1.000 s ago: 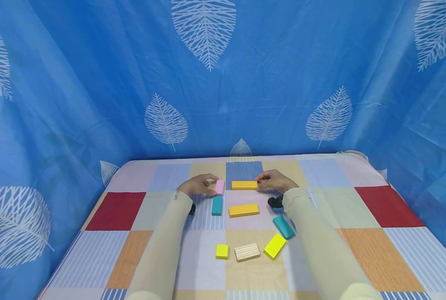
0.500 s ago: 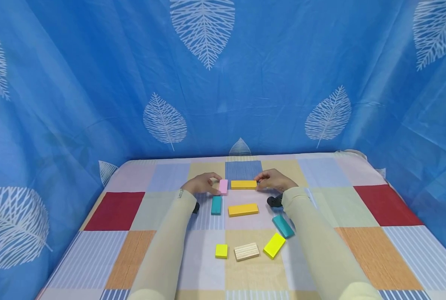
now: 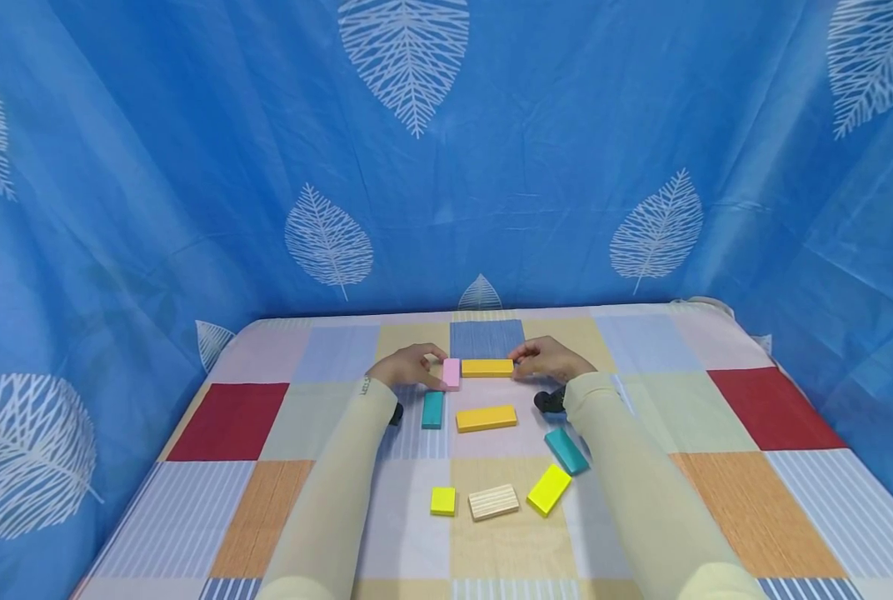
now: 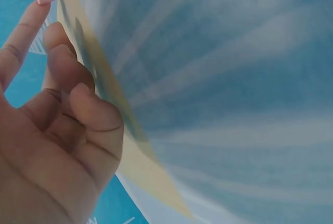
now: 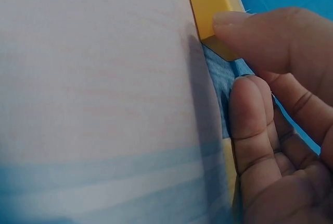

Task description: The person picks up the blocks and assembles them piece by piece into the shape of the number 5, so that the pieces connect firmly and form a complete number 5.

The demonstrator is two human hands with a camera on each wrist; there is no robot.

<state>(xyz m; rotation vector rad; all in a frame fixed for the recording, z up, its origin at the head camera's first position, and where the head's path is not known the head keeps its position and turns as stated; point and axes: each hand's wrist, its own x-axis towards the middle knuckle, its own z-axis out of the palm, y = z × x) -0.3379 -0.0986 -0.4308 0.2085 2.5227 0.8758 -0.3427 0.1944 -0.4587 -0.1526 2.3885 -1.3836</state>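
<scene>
Presently, with my left hand [image 3: 411,367] I am pinching the pink block [image 3: 451,374], and with my right hand [image 3: 550,360] I am pinching the right end of the long orange block [image 3: 487,368]. Both are lying just beside each other on the patchwork cloth [image 3: 225,421]; whether they are touching, I cannot tell. Nearer to me, a teal block [image 3: 432,411] is lying below the pink one

A patchwork cloth [image 3: 701,408] bears a middle orange block [image 3: 486,418], teal blocks [image 3: 432,411] to its left and right, a pink block [image 3: 451,374] and far orange block [image 3: 487,367] beyond, yellow blocks [image 3: 548,490] and a wooden block [image 3: 493,502] nearer.
</scene>
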